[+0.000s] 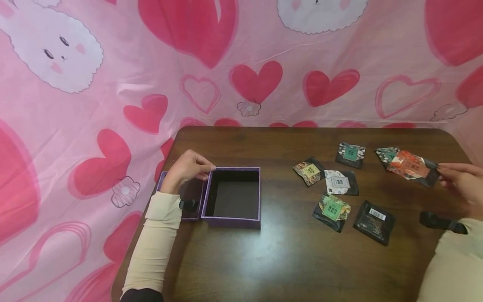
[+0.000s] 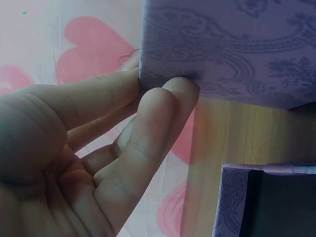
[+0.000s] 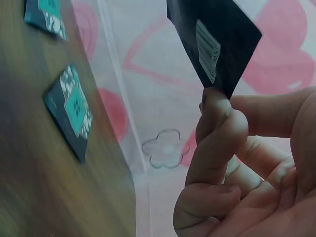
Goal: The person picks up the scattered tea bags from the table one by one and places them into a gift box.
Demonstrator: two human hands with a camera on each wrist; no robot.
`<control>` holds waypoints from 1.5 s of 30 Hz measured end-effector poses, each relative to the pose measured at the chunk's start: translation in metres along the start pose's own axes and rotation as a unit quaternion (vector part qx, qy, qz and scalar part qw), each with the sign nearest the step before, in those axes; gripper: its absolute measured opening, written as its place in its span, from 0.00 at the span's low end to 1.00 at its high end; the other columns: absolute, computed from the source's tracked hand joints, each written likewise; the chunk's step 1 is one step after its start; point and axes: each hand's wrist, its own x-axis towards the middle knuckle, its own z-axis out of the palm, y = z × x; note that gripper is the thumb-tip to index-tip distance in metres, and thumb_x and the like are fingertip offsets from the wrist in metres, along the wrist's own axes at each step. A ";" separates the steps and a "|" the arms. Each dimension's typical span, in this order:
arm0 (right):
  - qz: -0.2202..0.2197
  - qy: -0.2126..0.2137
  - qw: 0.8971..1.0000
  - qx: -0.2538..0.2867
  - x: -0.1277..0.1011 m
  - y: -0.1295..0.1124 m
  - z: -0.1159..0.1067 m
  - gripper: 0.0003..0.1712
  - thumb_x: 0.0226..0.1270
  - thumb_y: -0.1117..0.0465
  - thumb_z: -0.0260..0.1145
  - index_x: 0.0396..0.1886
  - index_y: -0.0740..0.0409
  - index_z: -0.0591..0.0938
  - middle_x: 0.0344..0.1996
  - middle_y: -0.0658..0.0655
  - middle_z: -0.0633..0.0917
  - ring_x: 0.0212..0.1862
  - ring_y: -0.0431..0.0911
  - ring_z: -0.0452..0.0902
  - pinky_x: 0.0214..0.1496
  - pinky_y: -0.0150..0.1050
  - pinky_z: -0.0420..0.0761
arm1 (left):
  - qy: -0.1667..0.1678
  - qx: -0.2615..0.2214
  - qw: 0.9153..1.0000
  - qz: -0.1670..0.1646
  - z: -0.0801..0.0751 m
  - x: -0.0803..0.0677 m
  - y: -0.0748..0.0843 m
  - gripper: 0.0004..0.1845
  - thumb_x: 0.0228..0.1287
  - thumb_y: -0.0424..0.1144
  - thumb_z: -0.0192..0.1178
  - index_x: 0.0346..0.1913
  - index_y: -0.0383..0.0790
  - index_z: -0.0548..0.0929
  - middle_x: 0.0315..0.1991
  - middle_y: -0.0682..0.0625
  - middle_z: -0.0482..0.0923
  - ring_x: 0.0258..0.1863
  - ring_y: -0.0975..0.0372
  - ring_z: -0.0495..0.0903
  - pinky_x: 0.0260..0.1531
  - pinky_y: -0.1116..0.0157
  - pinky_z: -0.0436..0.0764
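An open-topped purple box point(image 1: 231, 222) with a dark inside stands on the table. My left hand point(image 1: 188, 167) grips its far left corner; in the left wrist view the fingers point(image 2: 153, 111) lie against the patterned purple wall point(image 2: 227, 49). Held up at the far right, a dark sachet with a red-orange floral label point(image 1: 411, 167) is pinched by a corner between the thumb and fingers of my right hand point(image 1: 462, 180). The right wrist view shows this sachet's black back with a barcode point(image 3: 207, 52). Behind it, a green-labelled sachet point(image 1: 385, 154) lies partly hidden.
A shallow purple tray-like part point(image 1: 190, 217) sits left of the box, partly under my left wrist. Several sachets lie spread on the right half of the wooden table point(image 1: 286, 260), one with its barcode side point(image 1: 375, 222) up. A pink heart-printed cloth point(image 1: 151, 50) hangs behind.
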 end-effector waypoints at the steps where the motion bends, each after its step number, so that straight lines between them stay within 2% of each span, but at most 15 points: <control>1: -0.009 0.009 1.000 -0.005 0.002 0.003 0.001 0.27 0.75 0.74 0.56 0.22 0.47 0.90 0.16 0.45 0.84 0.16 0.34 0.76 0.14 0.23 0.75 | 0.000 -0.001 1.000 -0.001 0.000 0.000 0.000 0.10 0.64 0.29 0.69 0.42 0.22 0.87 0.28 0.42 0.85 0.21 0.61 0.83 0.34 0.54 0.89; 5: -0.010 0.041 0.998 -0.048 -0.008 -0.001 0.019 0.24 0.74 0.70 0.59 0.23 0.44 0.90 0.17 0.43 0.83 0.15 0.35 0.75 0.12 0.25 0.73 | 0.000 0.002 1.000 0.000 0.001 0.000 0.001 0.10 0.64 0.29 0.69 0.42 0.22 0.87 0.29 0.42 0.84 0.21 0.61 0.83 0.33 0.55 0.89; 8: -0.002 0.041 0.998 -0.055 -0.021 -0.010 0.038 0.23 0.72 0.71 0.60 0.24 0.45 0.90 0.20 0.43 0.84 0.17 0.36 0.75 0.14 0.26 0.74 | 0.002 0.004 1.000 0.002 0.000 -0.001 0.002 0.10 0.64 0.29 0.69 0.42 0.22 0.87 0.29 0.42 0.85 0.22 0.60 0.83 0.35 0.54 0.89; 12: -0.003 0.038 0.997 -0.066 -0.027 -0.012 0.056 0.18 0.70 0.71 0.64 0.26 0.48 0.91 0.24 0.43 0.84 0.20 0.37 0.76 0.19 0.27 0.78 | 0.003 0.002 1.000 -0.001 0.000 0.000 -0.001 0.10 0.64 0.30 0.69 0.42 0.22 0.87 0.29 0.41 0.85 0.22 0.60 0.83 0.36 0.52 0.88; 14: 0.002 0.037 0.995 -0.094 -0.028 -0.012 0.064 0.17 0.70 0.69 0.65 0.26 0.46 0.91 0.24 0.42 0.84 0.20 0.37 0.76 0.17 0.27 0.77 | 0.004 -0.001 1.000 -0.004 0.001 0.001 -0.002 0.10 0.64 0.29 0.69 0.42 0.22 0.87 0.29 0.42 0.84 0.22 0.61 0.83 0.35 0.53 0.89; 18: -0.006 0.019 0.995 -0.099 -0.032 -0.012 0.082 0.16 0.70 0.68 0.66 0.27 0.46 0.91 0.25 0.42 0.84 0.20 0.36 0.76 0.18 0.27 0.78 | 0.003 -0.003 1.000 -0.004 0.001 0.001 -0.004 0.10 0.64 0.29 0.69 0.42 0.22 0.87 0.29 0.42 0.84 0.21 0.61 0.83 0.35 0.54 0.89; 21: -0.020 -0.009 0.998 -0.055 -0.034 -0.011 0.094 0.13 0.69 0.71 0.66 0.29 0.52 0.92 0.26 0.45 0.84 0.20 0.37 0.76 0.19 0.27 0.80 | 0.001 -0.005 1.000 -0.004 0.001 0.000 -0.004 0.10 0.64 0.29 0.69 0.42 0.22 0.87 0.29 0.42 0.84 0.22 0.61 0.83 0.35 0.54 0.89; 25: -0.045 -0.039 0.998 -0.030 -0.038 -0.011 0.110 0.12 0.67 0.73 0.67 0.30 0.56 0.92 0.26 0.47 0.84 0.19 0.37 0.76 0.19 0.27 0.80 | 0.001 -0.005 1.000 -0.004 0.001 -0.001 -0.002 0.10 0.65 0.30 0.69 0.42 0.22 0.87 0.28 0.42 0.84 0.22 0.61 0.83 0.35 0.54 0.89; 27: -0.059 -0.046 0.996 -0.038 -0.040 -0.010 0.118 0.12 0.67 0.74 0.66 0.31 0.57 0.92 0.27 0.47 0.84 0.19 0.37 0.77 0.19 0.26 0.80 | 0.002 -0.002 1.000 -0.003 0.001 -0.001 -0.002 0.10 0.64 0.30 0.69 0.42 0.22 0.87 0.28 0.42 0.84 0.22 0.61 0.83 0.35 0.53 0.89; 30: -0.074 -0.042 0.993 -0.077 -0.044 -0.009 0.132 0.12 0.67 0.73 0.66 0.32 0.56 0.92 0.28 0.46 0.83 0.19 0.36 0.76 0.19 0.25 0.79 | 0.005 0.002 1.000 -0.002 0.001 -0.002 -0.001 0.10 0.64 0.30 0.69 0.42 0.23 0.87 0.28 0.43 0.84 0.22 0.60 0.83 0.36 0.52 0.88; 35: -0.071 -0.045 0.988 -0.127 -0.047 -0.003 0.156 0.12 0.69 0.70 0.66 0.31 0.51 0.91 0.25 0.44 0.83 0.20 0.35 0.76 0.21 0.25 0.79 | 0.008 0.008 1.000 -0.003 0.001 -0.002 -0.001 0.10 0.64 0.30 0.69 0.42 0.23 0.88 0.28 0.43 0.84 0.21 0.60 0.83 0.36 0.52 0.88; 42: -0.064 -0.089 0.991 -0.079 -0.052 0.009 0.198 0.10 0.68 0.71 0.66 0.33 0.55 0.90 0.26 0.47 0.83 0.20 0.36 0.74 0.20 0.26 0.78 | 0.012 0.011 1.000 -0.002 0.001 -0.002 -0.002 0.10 0.64 0.31 0.69 0.42 0.23 0.88 0.28 0.42 0.84 0.21 0.60 0.83 0.36 0.51 0.88; 45: -0.066 -0.108 0.988 -0.090 -0.055 0.013 0.217 0.09 0.68 0.71 0.66 0.34 0.57 0.90 0.24 0.48 0.82 0.20 0.36 0.73 0.20 0.26 0.78 | 0.013 0.011 1.000 -0.003 0.002 -0.001 -0.003 0.09 0.64 0.30 0.70 0.42 0.24 0.88 0.28 0.42 0.84 0.21 0.60 0.83 0.37 0.50 0.88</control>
